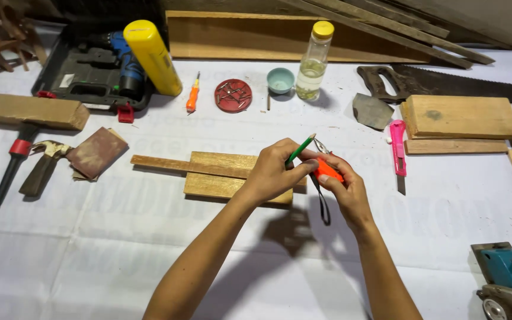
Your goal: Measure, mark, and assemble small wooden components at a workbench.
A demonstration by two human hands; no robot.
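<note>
Above the middle of the white-covered worktop [90, 249], a slim green pencil [301, 148] is pinched in the left hand [275, 172]. Just beside it, touching, the right hand [344, 188] is closed around an orange tape measure [328, 170]. Near the far edge, small nails are held in a round red lid [233, 95]; a pale blue bowl [280, 80] and a yellow-capped clear bottle [313, 62] of pale liquid are seen rightward.

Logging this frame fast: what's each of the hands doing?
Left hand: closed on a green pencil.
Right hand: closed on an orange tape measure.
</note>
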